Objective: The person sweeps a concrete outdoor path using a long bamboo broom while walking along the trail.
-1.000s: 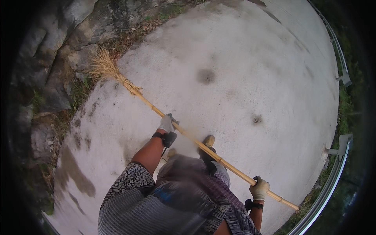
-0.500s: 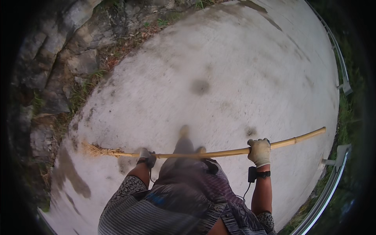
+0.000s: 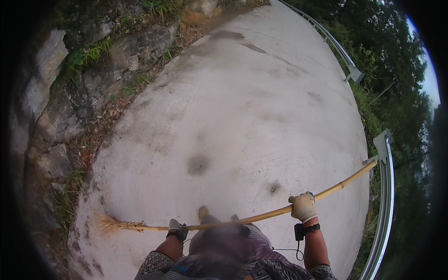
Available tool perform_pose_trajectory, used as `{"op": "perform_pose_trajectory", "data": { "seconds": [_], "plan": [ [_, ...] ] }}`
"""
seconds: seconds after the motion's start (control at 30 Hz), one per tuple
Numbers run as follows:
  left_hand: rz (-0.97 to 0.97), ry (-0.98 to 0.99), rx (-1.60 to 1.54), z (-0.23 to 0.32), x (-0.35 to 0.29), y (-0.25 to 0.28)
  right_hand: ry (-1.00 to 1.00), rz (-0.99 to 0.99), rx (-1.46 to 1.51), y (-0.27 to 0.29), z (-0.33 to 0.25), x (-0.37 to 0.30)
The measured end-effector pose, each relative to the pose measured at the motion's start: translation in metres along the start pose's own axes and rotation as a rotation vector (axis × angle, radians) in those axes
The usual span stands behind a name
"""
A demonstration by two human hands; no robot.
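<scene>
A broom (image 3: 254, 218) with a long yellow bamboo handle lies across the front of my body. Its bristle head of straw-coloured twigs (image 3: 114, 224) points left, low over the road. My left hand (image 3: 177, 227), in a grey glove, is closed around the handle near the bristles. Farther right and higher, my right hand (image 3: 304, 206), in a cream glove, has its fingers wrapped around the handle. The bare end of the handle slants up to the right, in front of the guardrail. A black strap with a small box is on my right wrist.
A pale concrete road (image 3: 224, 135) with dark stains runs ahead, curving at its edges. A rock wall (image 3: 107, 70) with grass and dead leaves lines the left. On the right stand metal guardrails (image 3: 385, 186) with trees (image 3: 396, 102) behind. My shoe (image 3: 203, 213) shows below.
The view has tilted up, showing more road ahead and trees at right. Road stains have moved down and left in view. Both hands keep hold of the broom.
</scene>
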State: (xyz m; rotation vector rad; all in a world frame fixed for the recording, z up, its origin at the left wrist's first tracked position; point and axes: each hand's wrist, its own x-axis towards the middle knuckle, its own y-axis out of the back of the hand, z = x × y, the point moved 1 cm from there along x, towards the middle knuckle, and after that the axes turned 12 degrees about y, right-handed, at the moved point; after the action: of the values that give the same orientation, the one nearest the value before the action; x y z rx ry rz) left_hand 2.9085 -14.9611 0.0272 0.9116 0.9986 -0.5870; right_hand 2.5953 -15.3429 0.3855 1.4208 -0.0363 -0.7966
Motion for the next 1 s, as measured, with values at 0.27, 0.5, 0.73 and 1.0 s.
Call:
{"op": "perform_pose_trajectory", "data": {
  "seconds": [0.27, 0.5, 0.73, 1.0],
  "plan": [
    [-0.272, 0.21, -0.959, 0.18, 0.008, -0.002, -0.388, -0.072, 0.155, -0.056, -0.035, -0.08],
    [-0.479, -0.022, -1.054, 0.288, -0.004, -0.003, -0.478, 0.117, 0.257, -0.076, -0.029, -0.078],
    [-0.367, 0.006, -1.103, 0.269, -0.007, 0.002, -0.369, -0.096, 0.348, -0.102, -0.004, -0.057],
    [-0.224, 0.067, -1.072, 0.159, 0.0, 0.019, -0.172, -0.03, 0.253, -0.095, 0.019, -0.012]
  ]
}}
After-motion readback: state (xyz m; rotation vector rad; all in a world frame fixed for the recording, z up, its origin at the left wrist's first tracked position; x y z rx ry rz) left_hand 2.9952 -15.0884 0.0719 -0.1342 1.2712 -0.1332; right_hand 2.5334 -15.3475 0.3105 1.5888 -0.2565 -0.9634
